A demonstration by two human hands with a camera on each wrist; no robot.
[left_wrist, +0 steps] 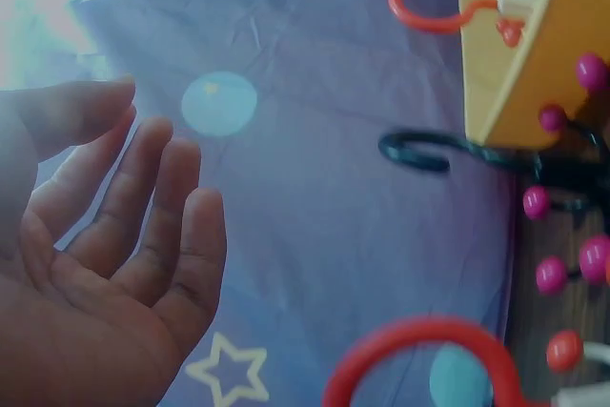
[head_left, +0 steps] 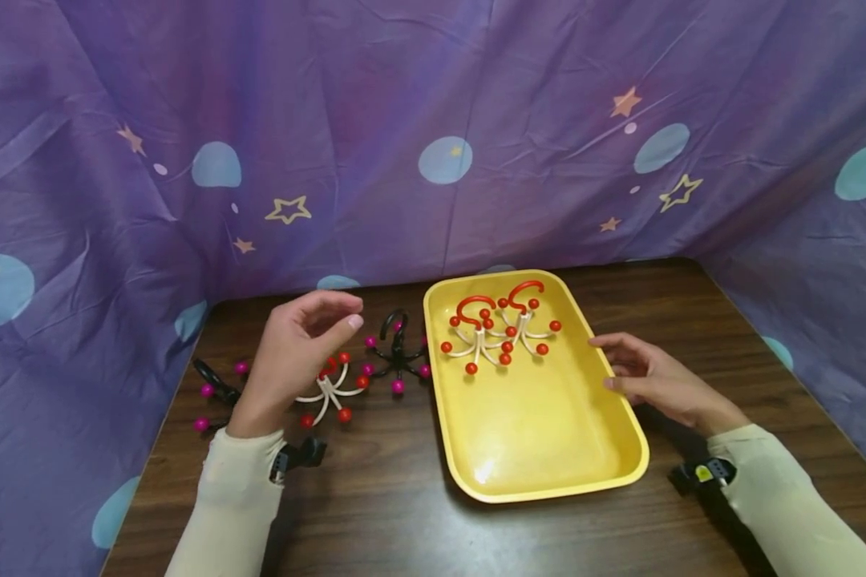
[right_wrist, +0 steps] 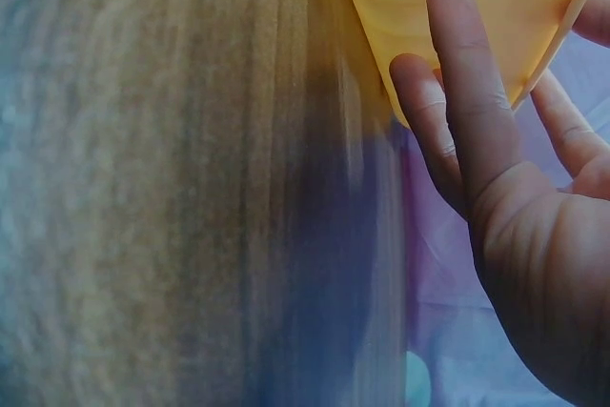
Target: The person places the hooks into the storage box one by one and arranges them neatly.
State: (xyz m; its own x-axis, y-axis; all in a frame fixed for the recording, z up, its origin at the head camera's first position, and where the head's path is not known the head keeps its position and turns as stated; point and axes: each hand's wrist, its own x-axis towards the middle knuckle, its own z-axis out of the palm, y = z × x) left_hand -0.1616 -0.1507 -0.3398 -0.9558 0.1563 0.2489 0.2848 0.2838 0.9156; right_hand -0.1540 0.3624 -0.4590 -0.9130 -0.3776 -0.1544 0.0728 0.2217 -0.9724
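Your left hand (head_left: 296, 357), loosely curved and empty, hovers near the white hook (head_left: 327, 388) left of the tray (head_left: 537, 437). Pinching its stem should best avoid snagging neighbours. Your right hand (head_left: 664, 389) lightly holds the tray's right rim; gentle pressure should steady it.

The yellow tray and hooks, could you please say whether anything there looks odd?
Nothing stands out: the yellow tray looks intact and no spill shows, though the left hand partly hides a black hook and a red-and-white hook.
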